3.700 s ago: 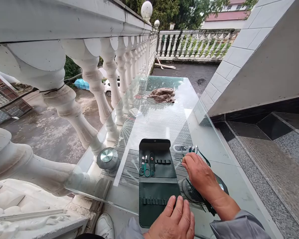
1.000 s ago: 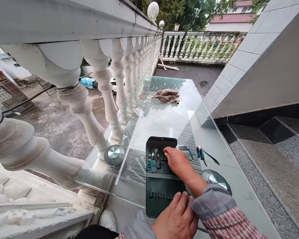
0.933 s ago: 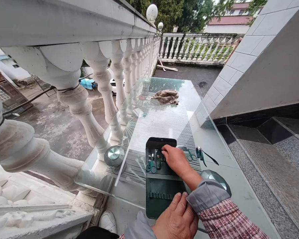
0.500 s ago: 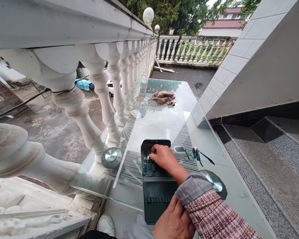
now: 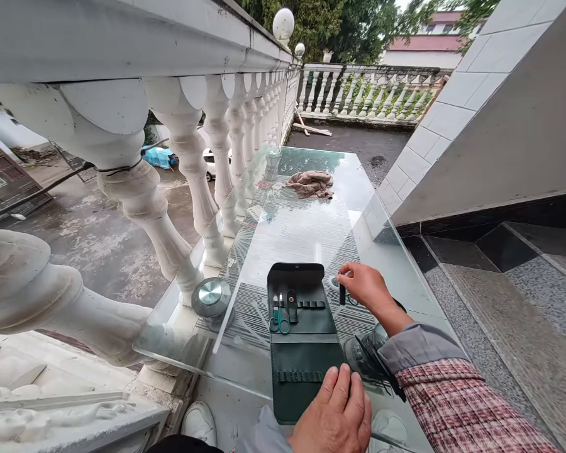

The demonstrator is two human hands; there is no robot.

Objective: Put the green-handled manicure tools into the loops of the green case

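A dark green case (image 5: 297,400) lies unfolded on the glass table. Its upper part holds small green-handled scissors (image 5: 279,324), a slim tool beside them and a dark piece with a red dot (image 5: 291,306); several loops are visible. My left hand (image 5: 334,415) rests with fingers extended on the case's lower right edge. To the right of the case, my right hand (image 5: 370,289) is closed in a pinch on a small dark tool (image 5: 342,293), over the glass. A grey oval item (image 5: 333,282) and another pair of scissors are partly hidden by that hand.
A crumpled brown cloth (image 5: 310,184) lies at the far end of the glass table (image 5: 252,371). A round metal table support (image 5: 211,297) shows at the left. White balusters (image 5: 188,148) run along the left, and stone steps (image 5: 509,314) stand at the right.
My right hand has moved right, from the case's upper pocket to the loose tools, uncovering the red-dotted piece. The fingers of my left hand have shifted slightly right and are less covered.
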